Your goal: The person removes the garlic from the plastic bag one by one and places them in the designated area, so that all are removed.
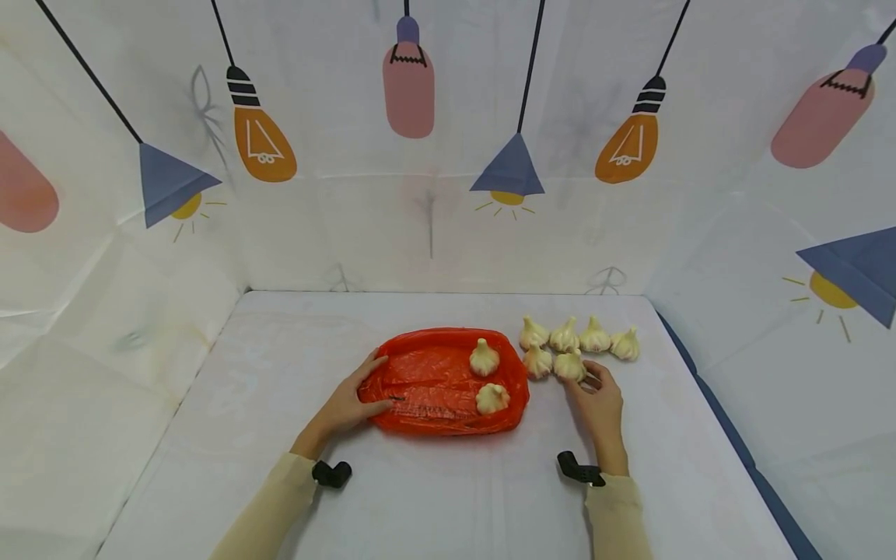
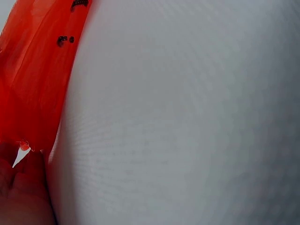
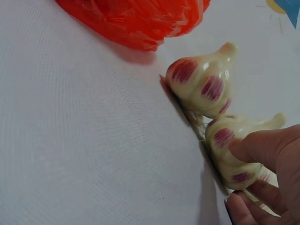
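A red plastic bag lies flat on the white table, with two garlic bulbs resting on its right half. My left hand holds the bag's left end, thumb along the far rim and fingers at the near side. In the left wrist view only the bag's film and a bit of the hand show. Right of the bag sits a cluster of several garlic bulbs. My right hand pinches the nearest bulb between thumb and fingers, with another bulb touching it.
Walls of white cloth printed with lamps close in the table at the back and both sides. The table's right edge drops to a dark blue strip. Black wrist camera mounts sit on both forearms.
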Available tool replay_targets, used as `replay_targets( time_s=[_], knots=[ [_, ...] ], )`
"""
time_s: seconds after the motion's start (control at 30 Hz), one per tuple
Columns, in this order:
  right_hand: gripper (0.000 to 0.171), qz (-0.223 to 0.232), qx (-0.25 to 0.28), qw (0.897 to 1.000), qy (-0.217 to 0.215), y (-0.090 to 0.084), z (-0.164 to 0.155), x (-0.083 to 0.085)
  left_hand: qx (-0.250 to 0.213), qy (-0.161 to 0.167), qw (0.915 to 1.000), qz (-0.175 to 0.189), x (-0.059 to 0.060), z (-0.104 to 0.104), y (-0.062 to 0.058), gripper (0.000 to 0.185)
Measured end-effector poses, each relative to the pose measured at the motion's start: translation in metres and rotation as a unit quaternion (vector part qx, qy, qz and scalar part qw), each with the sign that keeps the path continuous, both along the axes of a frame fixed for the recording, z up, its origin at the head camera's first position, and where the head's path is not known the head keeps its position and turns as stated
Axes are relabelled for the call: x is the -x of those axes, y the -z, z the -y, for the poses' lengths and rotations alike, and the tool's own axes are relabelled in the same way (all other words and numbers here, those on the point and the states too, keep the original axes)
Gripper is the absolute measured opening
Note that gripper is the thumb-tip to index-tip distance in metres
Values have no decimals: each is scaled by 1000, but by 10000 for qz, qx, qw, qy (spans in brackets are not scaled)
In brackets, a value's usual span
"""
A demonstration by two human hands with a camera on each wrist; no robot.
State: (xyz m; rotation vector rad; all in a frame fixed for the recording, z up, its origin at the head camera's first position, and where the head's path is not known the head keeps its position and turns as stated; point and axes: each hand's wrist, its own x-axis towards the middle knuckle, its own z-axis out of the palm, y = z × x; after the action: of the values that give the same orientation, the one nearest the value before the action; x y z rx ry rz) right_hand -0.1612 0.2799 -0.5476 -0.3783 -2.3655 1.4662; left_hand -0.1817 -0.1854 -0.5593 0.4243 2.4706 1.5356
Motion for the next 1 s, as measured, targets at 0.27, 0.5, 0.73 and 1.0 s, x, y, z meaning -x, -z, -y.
replay_targets(
  time_s=[0.27,0.5,0.73,1.0],
  knots=[
    [56,263,-122,9996,-75,1,-1,-1,19,16,10000,-50,-1,0,0,92],
    [57,242,-67,9995,-178,-3,-3,-2,26,-5,10000,-12,-1,0,0,93],
    [57,342,-203,9988,-292,-12,-9,-3,107,25,9999,32,-1,-1,-1,95],
    [58,232,-344,9984,-391,-36,-4,-5,205,-14,9998,32,-1,0,-3,95]
  ],
)
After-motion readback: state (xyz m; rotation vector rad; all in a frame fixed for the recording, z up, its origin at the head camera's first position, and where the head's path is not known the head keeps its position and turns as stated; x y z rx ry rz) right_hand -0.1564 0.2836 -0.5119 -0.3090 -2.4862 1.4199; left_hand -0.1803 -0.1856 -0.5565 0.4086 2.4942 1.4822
